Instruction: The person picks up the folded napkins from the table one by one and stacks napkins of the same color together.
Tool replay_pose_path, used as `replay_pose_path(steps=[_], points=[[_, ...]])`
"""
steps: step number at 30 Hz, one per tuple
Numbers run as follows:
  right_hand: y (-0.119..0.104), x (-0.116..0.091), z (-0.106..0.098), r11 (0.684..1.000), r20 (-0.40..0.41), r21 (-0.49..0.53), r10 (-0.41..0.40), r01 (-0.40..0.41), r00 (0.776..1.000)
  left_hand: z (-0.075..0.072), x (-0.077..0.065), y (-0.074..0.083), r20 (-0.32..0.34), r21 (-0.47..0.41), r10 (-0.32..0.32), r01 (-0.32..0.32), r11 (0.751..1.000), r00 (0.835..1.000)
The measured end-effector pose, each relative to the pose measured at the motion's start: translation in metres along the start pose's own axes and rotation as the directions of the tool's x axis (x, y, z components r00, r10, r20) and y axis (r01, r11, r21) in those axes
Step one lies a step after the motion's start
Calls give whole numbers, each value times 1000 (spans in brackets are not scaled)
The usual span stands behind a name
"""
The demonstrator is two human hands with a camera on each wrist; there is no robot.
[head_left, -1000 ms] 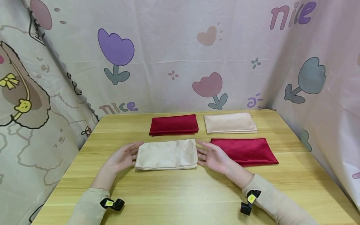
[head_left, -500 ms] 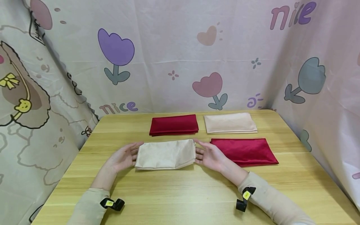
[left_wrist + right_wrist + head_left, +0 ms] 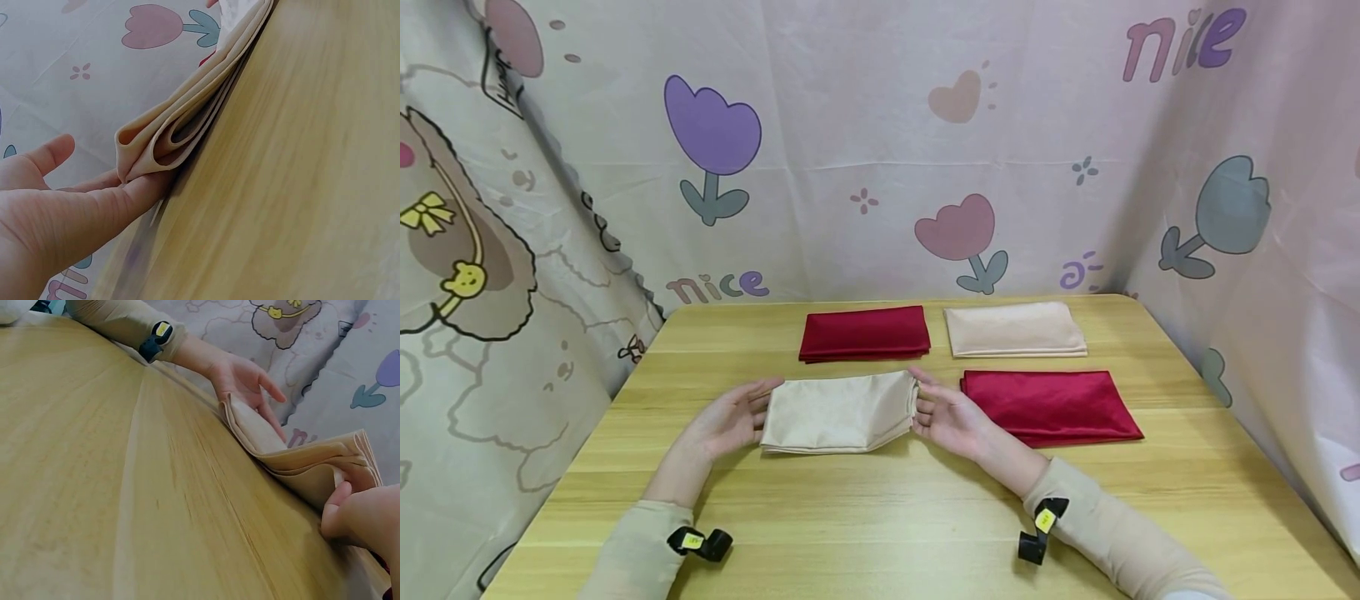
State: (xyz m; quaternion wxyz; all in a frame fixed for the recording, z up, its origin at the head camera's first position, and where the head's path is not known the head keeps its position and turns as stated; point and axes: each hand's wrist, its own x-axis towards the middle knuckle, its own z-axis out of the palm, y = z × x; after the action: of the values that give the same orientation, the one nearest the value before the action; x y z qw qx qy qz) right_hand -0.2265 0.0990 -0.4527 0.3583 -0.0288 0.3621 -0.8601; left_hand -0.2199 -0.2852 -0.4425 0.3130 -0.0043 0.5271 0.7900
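Observation:
In the head view a folded cream cloth (image 3: pixel 831 414) lies between the two hands, its right end raised and bent upward. My left hand (image 3: pixel 726 425) touches its left edge; in the left wrist view the fingers reach under the folded layers and the thumb (image 3: pixel 57 152) stands apart from them. At the raised right end, my right hand (image 3: pixel 951 422) supports the edge with its fingers. The right wrist view shows a fingertip (image 3: pixel 339 495) against the underside of the cloth layers (image 3: pixel 312 459); the other fingers of that hand are mostly hidden.
Behind the cream cloth lie a folded dark red cloth (image 3: pixel 865 333) and a folded pale pink-beige cloth (image 3: pixel 1015 329). Another red cloth (image 3: pixel 1052 407) is just right of the right hand. A patterned curtain (image 3: pixel 842 125) encloses the wooden table (image 3: pixel 850 533) at the back and sides.
My right hand has moved left and slightly up, lifting and bending the right end of the cream cloth inward. The left hand has stayed at the left edge.

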Motion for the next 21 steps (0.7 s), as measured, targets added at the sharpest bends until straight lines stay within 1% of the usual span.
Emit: replay_pose_path(steps=[4, 7, 9, 12, 14, 16, 19, 21], points=[[1, 2, 4, 998, 15, -65, -25, 26, 1000, 0, 0, 0, 2, 6, 2, -2, 1000, 1000], [2, 5, 7, 986, 10, -161, -44, 45, 999, 0, 0, 0, 4, 13, 3, -3, 1000, 1000], [3, 7, 8, 966, -4, -252, -60, 57, 998, 1, 0, 0, 2, 33, 5, -5, 999, 1000], [5, 10, 9, 917, -30, -393, -88, 69, 996, 3, 0, 0, -2, 79, 7, -7, 997, 1000], [7, 11, 10, 878, -32, -472, -108, 80, 994, 5, 0, -1, -14, 104, 4, -3, 995, 1000], [9, 13, 11, 844, -30, -529, -121, 87, 992, 7, 1, -2, -16, 136, 0, 3, 991, 1000], [10, 14, 13, 785, -25, -613, -134, 91, 991, 9, 2, -4, -16, 216, -1, 4, 976, 1000], [11, 15, 14, 732, -22, -675, -148, 94, 989, 10, 3, -6, -7, 297, 8, -6, 955, 1000]])
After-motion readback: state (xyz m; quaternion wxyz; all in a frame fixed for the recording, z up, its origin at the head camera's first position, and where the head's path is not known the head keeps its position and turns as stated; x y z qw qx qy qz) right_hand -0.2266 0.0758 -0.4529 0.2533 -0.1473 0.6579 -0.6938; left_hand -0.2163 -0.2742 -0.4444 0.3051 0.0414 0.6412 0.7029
